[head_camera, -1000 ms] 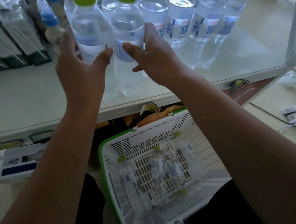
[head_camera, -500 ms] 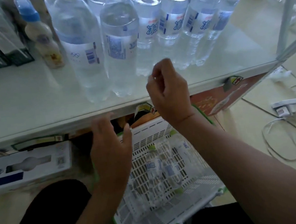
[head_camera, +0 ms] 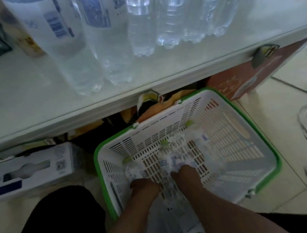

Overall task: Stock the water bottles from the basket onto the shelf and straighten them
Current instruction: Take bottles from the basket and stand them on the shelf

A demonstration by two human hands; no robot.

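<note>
Clear plastic bottles on the shelf (head_camera: pixel 35 101) stand as a row near its front edge, and both hands have left them; a second ago the hands were up at the two nearest shelf bottles (head_camera: pixel 89 47), squaring them, and now both are down inside the white basket (head_camera: pixel 245 145) with its green rim; that reads as the straightening of that pair being finished and the next fetch begun. The left hand (head_camera: pixel 143 189) lies on one lying basket bottle (head_camera: pixel 133 171), the right hand (head_camera: pixel 186 177) on another basket bottle (head_camera: pixel 167 162) beside it; the frame is blurred, so whether either grip is apart or clamped round a bottle I cannot tell. Several bottles remain lying on the basket floor, so stocking is not yet done.
</note>
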